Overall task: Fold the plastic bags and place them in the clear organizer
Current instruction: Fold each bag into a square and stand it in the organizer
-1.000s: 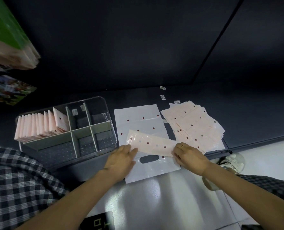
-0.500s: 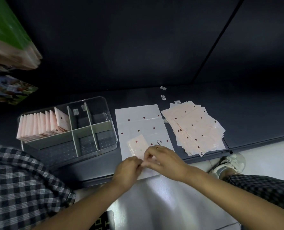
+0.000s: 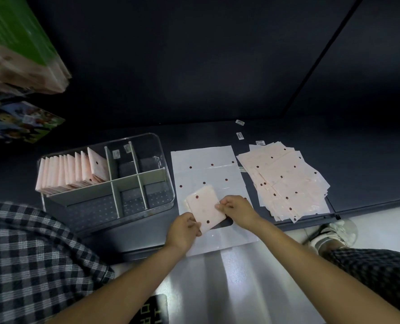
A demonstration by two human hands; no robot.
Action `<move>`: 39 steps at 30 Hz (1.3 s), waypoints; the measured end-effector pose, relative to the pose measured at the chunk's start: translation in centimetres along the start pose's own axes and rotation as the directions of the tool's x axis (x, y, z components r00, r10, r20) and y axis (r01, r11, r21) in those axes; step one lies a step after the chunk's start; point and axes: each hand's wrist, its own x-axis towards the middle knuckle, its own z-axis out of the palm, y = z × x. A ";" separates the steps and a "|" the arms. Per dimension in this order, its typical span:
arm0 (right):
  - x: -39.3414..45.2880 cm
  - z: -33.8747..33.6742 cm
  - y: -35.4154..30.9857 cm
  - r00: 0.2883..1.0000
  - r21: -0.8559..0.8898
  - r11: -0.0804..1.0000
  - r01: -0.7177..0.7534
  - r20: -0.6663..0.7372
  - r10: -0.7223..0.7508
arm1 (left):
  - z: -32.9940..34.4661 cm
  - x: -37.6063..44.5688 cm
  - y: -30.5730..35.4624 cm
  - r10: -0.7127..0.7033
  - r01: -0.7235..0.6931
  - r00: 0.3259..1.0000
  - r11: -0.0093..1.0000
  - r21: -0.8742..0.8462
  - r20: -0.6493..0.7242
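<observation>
Dark table (image 3: pixel 217 134): long pink strip now folded into a small dotted pink plastic square (image 3: pixel 205 208).
Left hand (image 3: pixel 182 231) and right hand (image 3: pixel 235 210) pinch its edges; clear plastic organizer (image 3: pixel 163 146) comes next.

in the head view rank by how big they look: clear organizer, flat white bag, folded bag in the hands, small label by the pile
1. clear organizer
2. flat white bag, fairly close behind
3. folded bag, held by left hand and right hand
4. small label

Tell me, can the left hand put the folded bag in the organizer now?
Probably yes. The left hand pinches the folded bag, the organizer stands close on its left, and nothing lies between them.
</observation>
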 end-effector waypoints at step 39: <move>-4.8 0.8 5.4 0.737 -0.890 0.090 0.447 0.309 -0.601 | -2.3 -1.5 -4.3 0.408 -0.667 0.708 0.115 0.736 0.577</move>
